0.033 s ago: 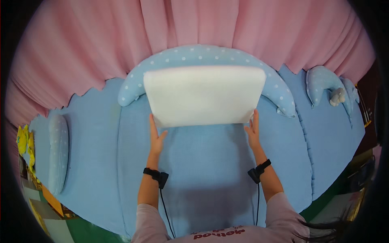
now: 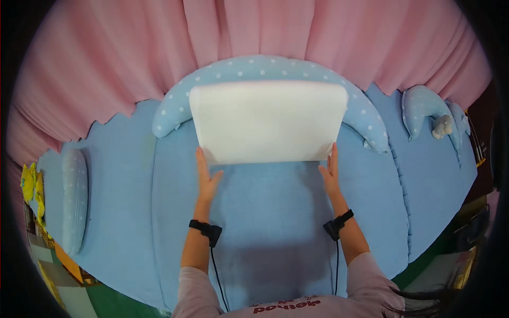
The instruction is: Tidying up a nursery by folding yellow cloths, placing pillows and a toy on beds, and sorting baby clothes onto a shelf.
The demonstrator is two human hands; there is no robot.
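A white pillow [image 2: 270,124], a broad block with a rounded far edge, is between my two hands in front of a long curved blue polka-dot pillow [image 2: 260,66]. My left hand [image 2: 208,174] presses against its near left corner, fingers stretched along the side and thumb apart. At the near right corner, my right hand [image 2: 331,172] grips in the same way, its fingertips partly behind the pillow's edge. The underside of the white pillow is hidden, so I cannot tell whether it touches the bed. Both wrists wear black straps with cables.
Blue sheeting covers the wide bed [image 2: 116,212]. Pink curtains [image 2: 254,26] hang along its far side. A pale dotted bolster [image 2: 75,201] and a yellow item [image 2: 33,188] lie at the left. Toward the right are a curved dotted pillow [image 2: 424,103] and a small grey plush toy [image 2: 442,127].
The far edge of the white pillow has shifted slightly away from me, showing a little more of its face. Both hands stay at its near corners.
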